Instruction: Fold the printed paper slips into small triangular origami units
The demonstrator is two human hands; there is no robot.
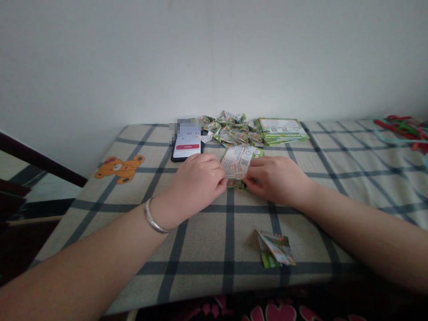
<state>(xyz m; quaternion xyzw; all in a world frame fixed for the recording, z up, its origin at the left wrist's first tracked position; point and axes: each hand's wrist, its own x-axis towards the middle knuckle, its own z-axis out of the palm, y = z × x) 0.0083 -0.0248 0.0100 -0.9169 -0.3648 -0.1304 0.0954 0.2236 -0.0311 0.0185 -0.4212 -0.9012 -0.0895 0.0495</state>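
Note:
Between my two hands is a printed paper sheet (237,162) in green, white and orange, with a square code on it. My left hand (202,185) has its fingers closed on the sheet's left edge, and a silver bangle circles that wrist. On the opposite edge, my right hand (276,178) pinches the paper at its lower right corner. The fingertips partly hide both edges. Closer to me, a folded piece of the same printed paper (276,249) lies by itself on the checked cloth.
Several folded paper pieces (234,129) are heaped near the wall. Beside them lie a stack of flat printed sheets (282,129) and a phone (187,147) with a lit screen. A bear picture (119,169) is at left; coloured strands (404,129) lie far right on the checked tablecloth (207,236).

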